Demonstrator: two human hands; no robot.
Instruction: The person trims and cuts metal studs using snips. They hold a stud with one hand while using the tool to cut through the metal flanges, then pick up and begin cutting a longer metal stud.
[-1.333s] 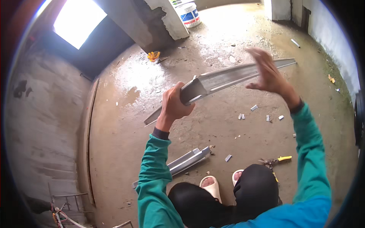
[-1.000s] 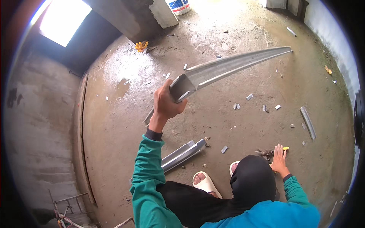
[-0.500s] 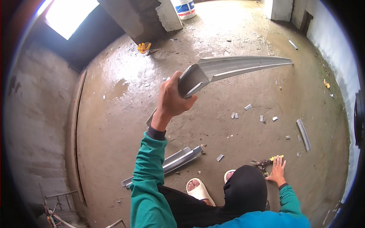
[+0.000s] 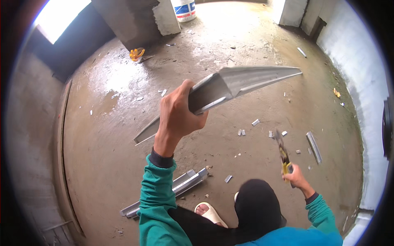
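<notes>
My left hand (image 4: pixel 179 111) is wrapped round a bent length of galvanised metal channel (image 4: pixel 258 78), which it holds up off the floor. One arm of the channel runs out to the right; the other passes behind my wrist and shows again at lower left. At the right, my right hand (image 4: pixel 296 177) grips a pair of tin snips (image 4: pixel 284 158) by its yellow-and-black handles, with the blades pointing away from me. The snips are apart from the channel. Their blades are slightly blurred.
Several channel pieces (image 4: pixel 186 184) lie together beside my left forearm. A short channel offcut (image 4: pixel 314 147) and small metal scraps (image 4: pixel 255 122) are scattered on the wet concrete floor (image 4: pixel 230 139). Farther off are a yellow object (image 4: pixel 136 53) and a white-and-blue bucket (image 4: pixel 184 11). Walls stand on both sides.
My right hand has taken the tin snips up from the floor beside my knee and brought them forward. The channel in my left hand has come slightly closer and tilted.
</notes>
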